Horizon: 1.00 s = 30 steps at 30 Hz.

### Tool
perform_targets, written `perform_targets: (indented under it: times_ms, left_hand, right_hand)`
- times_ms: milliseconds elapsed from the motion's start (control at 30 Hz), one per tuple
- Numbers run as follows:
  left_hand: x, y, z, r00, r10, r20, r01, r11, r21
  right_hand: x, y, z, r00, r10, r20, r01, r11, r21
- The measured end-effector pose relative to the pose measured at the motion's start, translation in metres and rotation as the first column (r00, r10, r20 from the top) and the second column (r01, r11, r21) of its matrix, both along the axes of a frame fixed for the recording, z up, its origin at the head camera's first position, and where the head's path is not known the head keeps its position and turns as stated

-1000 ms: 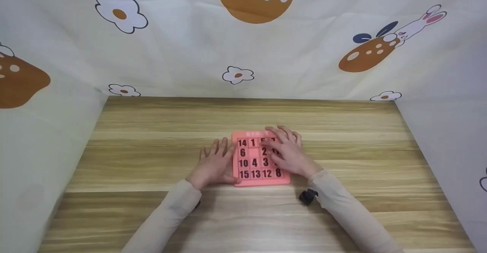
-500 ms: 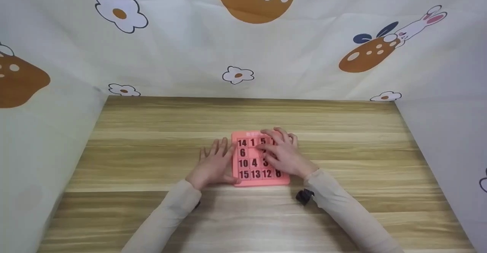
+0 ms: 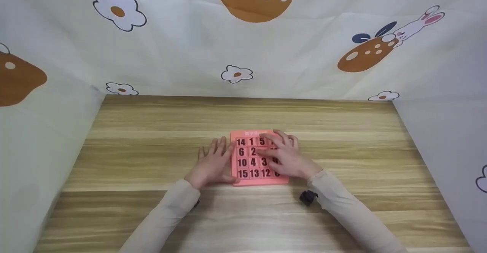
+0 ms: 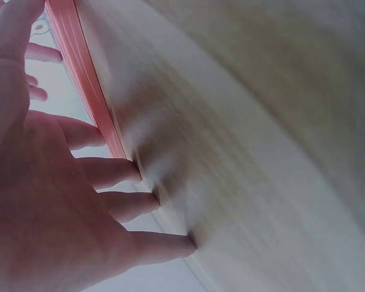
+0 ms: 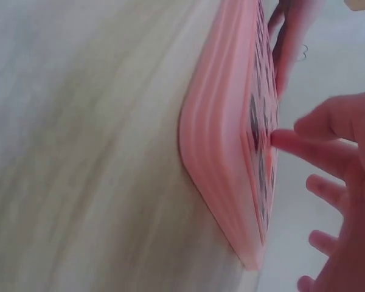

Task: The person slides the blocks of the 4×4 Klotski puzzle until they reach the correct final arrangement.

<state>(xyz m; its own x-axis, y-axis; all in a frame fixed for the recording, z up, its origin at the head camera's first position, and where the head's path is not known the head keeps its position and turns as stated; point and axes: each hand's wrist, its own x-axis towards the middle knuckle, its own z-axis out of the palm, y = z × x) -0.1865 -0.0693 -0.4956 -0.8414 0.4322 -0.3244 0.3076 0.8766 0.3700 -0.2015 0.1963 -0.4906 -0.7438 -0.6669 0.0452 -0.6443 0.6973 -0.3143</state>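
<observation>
A pink sliding number puzzle [image 3: 243, 183] lies flat on the wooden table, its black-numbered tiles in rows. My left hand [image 3: 211, 167] rests along its left side, fingers spread and straight, with the thumb at the lower left corner. In the left wrist view those fingertips meet the table and the puzzle's side [image 4: 85, 73]. Over the puzzle's right part is my right hand [image 3: 289, 159]; one extended fingertip touches at the right edge of the 2 tile [image 3: 252, 151]. The right wrist view shows that finger [image 5: 304, 149] on the tile face. Several right-hand tiles are covered by the hand.
The wooden table [image 3: 152, 120] extends around the puzzle. A pale cloth [image 3: 182, 55] printed with flowers, carrots and a rabbit stands behind and at both sides. A small black device [image 3: 308, 198] hangs at the right wrist.
The 2 tile has slid one place left, into the vacant slot beside the 6. My right hand shifted slightly left, then back a little to the right. My left hand stayed in place.
</observation>
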Motion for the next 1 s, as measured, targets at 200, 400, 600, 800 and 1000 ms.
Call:
perform_targets:
  times_ms: [200,400,600,800,1000]
  left_hand:
    - [0.001,0.0,0.001,1.0,0.0,0.006,0.0,1.0,0.029]
    - [0.002,-0.001,-0.001,1.0,0.009,0.013,-0.009,1.0,0.02]
    - [0.0,-0.001,-0.001,0.999,0.014,0.029,-0.014,1.0,0.018]
    - [0.001,-0.001,-0.001,1.0,0.014,0.02,-0.014,1.0,0.012]
    - [0.002,-0.002,0.002,1.0,0.008,0.007,-0.008,1.0,0.011]
  right_hand:
    - [0.0,0.004,0.0,0.997,0.077,0.032,-0.073,0.993,-0.097]
    - [-0.002,0.012,-0.001,0.989,0.147,0.018,-0.14,0.969,-0.202]
    - [-0.002,0.011,-0.001,0.999,0.031,-0.013,-0.033,0.991,-0.132]
    - [0.001,-0.001,-0.002,0.996,0.083,-0.039,-0.087,0.989,-0.118]
    - [0.006,-0.009,-0.004,0.984,0.175,-0.007,-0.175,0.981,-0.078]
